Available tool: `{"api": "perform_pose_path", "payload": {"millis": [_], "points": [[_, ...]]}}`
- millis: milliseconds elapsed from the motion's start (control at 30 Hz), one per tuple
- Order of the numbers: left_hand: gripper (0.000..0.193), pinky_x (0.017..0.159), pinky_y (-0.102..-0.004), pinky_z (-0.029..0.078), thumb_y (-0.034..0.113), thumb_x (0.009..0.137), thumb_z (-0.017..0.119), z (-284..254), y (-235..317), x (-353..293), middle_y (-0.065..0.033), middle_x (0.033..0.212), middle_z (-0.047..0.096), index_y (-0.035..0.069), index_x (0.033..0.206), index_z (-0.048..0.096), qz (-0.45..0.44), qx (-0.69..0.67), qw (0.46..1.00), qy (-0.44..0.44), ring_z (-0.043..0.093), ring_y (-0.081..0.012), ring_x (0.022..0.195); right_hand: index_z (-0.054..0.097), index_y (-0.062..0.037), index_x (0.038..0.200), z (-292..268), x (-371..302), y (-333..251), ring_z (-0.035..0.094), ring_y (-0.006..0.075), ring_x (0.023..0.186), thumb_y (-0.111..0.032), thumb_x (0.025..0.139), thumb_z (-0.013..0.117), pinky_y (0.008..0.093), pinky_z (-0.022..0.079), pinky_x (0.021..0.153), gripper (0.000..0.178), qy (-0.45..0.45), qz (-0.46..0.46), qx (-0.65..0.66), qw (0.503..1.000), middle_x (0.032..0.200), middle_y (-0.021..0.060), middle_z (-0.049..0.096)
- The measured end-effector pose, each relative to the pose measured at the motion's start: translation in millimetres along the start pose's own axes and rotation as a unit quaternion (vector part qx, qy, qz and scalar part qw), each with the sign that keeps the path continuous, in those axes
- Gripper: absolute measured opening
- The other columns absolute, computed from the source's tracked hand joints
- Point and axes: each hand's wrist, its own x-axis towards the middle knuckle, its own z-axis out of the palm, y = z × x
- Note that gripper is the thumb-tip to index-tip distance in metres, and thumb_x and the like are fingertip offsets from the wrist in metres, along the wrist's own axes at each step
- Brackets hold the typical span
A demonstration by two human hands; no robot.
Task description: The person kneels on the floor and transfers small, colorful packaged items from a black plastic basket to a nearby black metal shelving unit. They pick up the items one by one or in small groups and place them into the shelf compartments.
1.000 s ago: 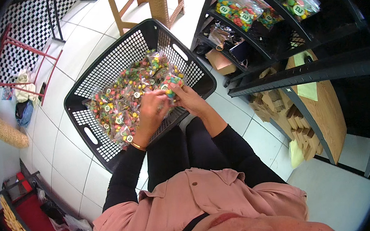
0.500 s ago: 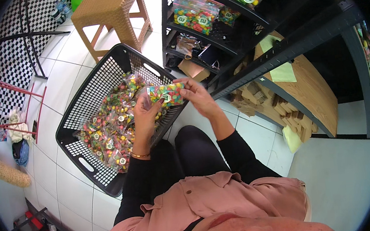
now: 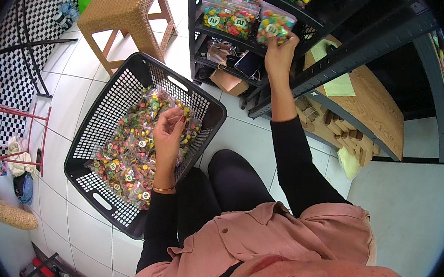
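Observation:
My right hand (image 3: pixel 280 54) is stretched out to the black shelf rack. It grips the bottom end of a clear candy bag (image 3: pixel 275 24) full of colourful round sweets with a round white label. That bag is upright beside other filled candy bags (image 3: pixel 230 19) on a shelf. My left hand (image 3: pixel 168 135) hovers over the black plastic basket (image 3: pixel 139 66), its fingers loosely curled with the thumb apart, and no bag shows in it. Below it, a heap of similar small candy bags (image 3: pixel 128 152) fills much of the basket.
The black rack (image 3: pixel 251 45) stands ahead and right, with more bags on its upper shelf. A small cardboard box (image 3: pixel 229 82) is on a low shelf. Beyond the basket stands a brown woven-pattern stool (image 3: pixel 121 13). Wooden pieces (image 3: pixel 351 132) lie under a curved wooden board (image 3: pixel 371 94) at right.
My right hand has carried the candy bag from over the basket, up and right to the shelf. My left hand has let go of the bag and remains over the basket.

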Motion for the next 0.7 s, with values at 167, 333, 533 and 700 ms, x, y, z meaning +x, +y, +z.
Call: {"api": "perform_pose_path", "payload": {"millis": [167, 333, 533, 700], "points": [[0.022, 0.091, -0.0285, 0.048, 0.001, 0.092, 0.056, -24.7, -12.8, -3.4, -0.0066, 0.108, 0.065, 0.001, 0.114, 0.061, -0.024, 0.048, 0.998, 0.021, 0.061, -0.0139, 0.1, 0.039, 0.0028, 0.121, 34.2, 50.2, 27.4, 0.062, 0.0272, 0.1, 0.005, 0.086, 0.059, 0.0363, 0.049, 0.089, 0.04, 0.111, 0.113, 0.121, 0.98, 0.11, 0.0207, 0.056], [0.021, 0.085, -0.0259, 0.049, 0.0, 0.091, 0.057, -76.7, -43.6, -0.3, -0.0055, 0.104, 0.067, 0.001, 0.111, 0.064, -0.028, 0.105, 0.991, 0.076, 0.062, -0.0111, 0.095, 0.045, 0.0027, 0.122, 56.5, 87.5, 74.4, 0.06, 0.0264, 0.106, -0.005, 0.08, 0.073, 0.0381, 0.05, 0.089, 0.052, 0.059, 0.162, 0.1, 0.98, 0.117, 0.0202, 0.058], [0.019, 0.083, -0.0284, 0.051, 0.001, 0.088, 0.061, -151.0, -86.7, 17.5, -0.0055, 0.097, 0.069, 0.001, 0.107, 0.065, 0.01, 0.215, 0.97, 0.111, 0.065, -0.0142, 0.09, 0.058, -0.0045, 0.125, 56.8, 183.9, 208.4, 0.059, 0.0223, 0.101, -0.015, 0.068, 0.085, 0.0396, 0.048, 0.086, 0.063, -0.005, 0.082, -0.083, 0.993, 0.116, 0.0086, 0.064], [0.023, 0.081, -0.0369, 0.052, 0.01, 0.081, 0.069, -224.8, -139.5, 21.6, -0.0127, 0.097, 0.067, 0.005, 0.103, 0.066, 0.013, 0.425, 0.886, 0.185, 0.065, -0.0259, 0.09, 0.037, 0.0015, 0.141, 35.0, 197.2, 229.1, 0.051, 0.0251, 0.12, -0.033, 0.073, 0.084, 0.0414, 0.044, 0.096, 0.09, -0.071, 0.19, -0.127, 0.971, 0.139, 0.0129, 0.048]]}}
